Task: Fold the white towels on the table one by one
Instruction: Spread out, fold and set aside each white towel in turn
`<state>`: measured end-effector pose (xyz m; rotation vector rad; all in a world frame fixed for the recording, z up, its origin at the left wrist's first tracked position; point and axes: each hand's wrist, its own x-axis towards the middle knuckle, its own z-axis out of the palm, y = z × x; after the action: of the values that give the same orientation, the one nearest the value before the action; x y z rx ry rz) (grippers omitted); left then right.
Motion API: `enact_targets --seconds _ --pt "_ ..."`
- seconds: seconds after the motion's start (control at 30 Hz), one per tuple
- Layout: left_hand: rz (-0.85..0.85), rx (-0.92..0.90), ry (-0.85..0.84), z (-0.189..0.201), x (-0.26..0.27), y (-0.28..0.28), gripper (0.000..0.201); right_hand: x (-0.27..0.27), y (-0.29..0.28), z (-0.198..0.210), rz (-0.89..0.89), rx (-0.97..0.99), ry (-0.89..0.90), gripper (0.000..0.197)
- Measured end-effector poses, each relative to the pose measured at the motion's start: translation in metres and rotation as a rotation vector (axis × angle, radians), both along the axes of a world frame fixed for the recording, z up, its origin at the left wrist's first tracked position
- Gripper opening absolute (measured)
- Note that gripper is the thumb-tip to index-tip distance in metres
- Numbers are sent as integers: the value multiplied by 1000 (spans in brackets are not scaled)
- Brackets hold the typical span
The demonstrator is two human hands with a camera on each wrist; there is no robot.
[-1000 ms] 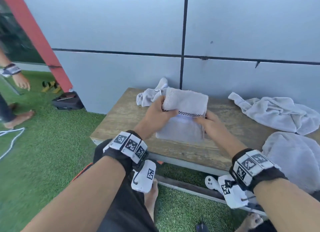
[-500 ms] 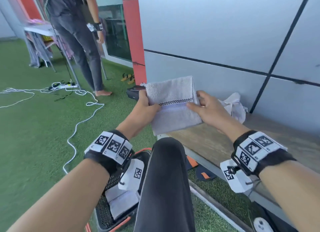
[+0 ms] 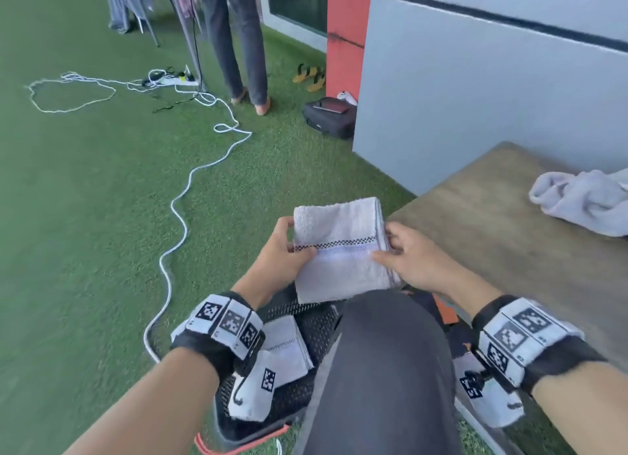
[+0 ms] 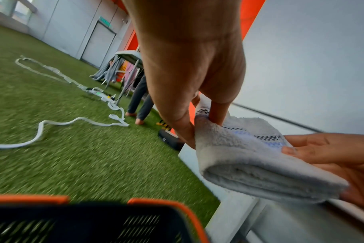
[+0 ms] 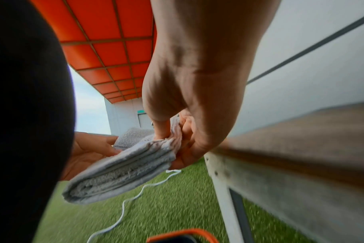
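Above the knee, off the table's corner: the folded towel [image 3: 341,250] is held in the air between both hands
Left hand [image 3: 282,254]: pinches the towel's left edge, thumb on top near the checkered band, fingers underneath
Right hand [image 3: 413,259]: pinches the right edge, where the stacked layers show, thumb on top and fingers curled below
Folded towel: white, folded into a thick rectangle of several layers, a black-and-white checkered band across its upper face, lying roughly flat between the hands
Knee [image 3: 384,359]: in dark trousers, just below the towel
Basket [image 3: 299,396]: black mesh with an orange rim, on the grass beneath the left wrist; a second folded towel [image 3: 287,351] lies inside it
Table [image 3: 509,230]: wooden top, to the right of the hands, apart from the held towel
Crumpled towel [image 3: 584,199]: white, unfolded, on the table near its far right side
Grass [image 3: 85,216]: green turf, with a white cable [image 3: 176,213] winding across it
Standing person [image 3: 238,39]: dark trousers, barefoot, well apart near the orange pillar [image 3: 346,36]
Black case [image 3: 328,116]: on the turf at the foot of the wall
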<state>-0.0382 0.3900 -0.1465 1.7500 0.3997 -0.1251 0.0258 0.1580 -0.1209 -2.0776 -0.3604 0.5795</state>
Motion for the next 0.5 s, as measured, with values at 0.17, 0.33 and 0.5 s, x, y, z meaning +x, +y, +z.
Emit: enact_targets --seconds 0.17,0.33,0.5 --pt "89 44 256 -114 -5 14 53 11 26 -107 144 -195 82 44" --pt "38 96 401 -202 -11 9 37 7 46 -165 287 -454 0 51" --pt "-46 125 461 -246 3 -1 14 -2 57 -204 437 -579 -179 41"
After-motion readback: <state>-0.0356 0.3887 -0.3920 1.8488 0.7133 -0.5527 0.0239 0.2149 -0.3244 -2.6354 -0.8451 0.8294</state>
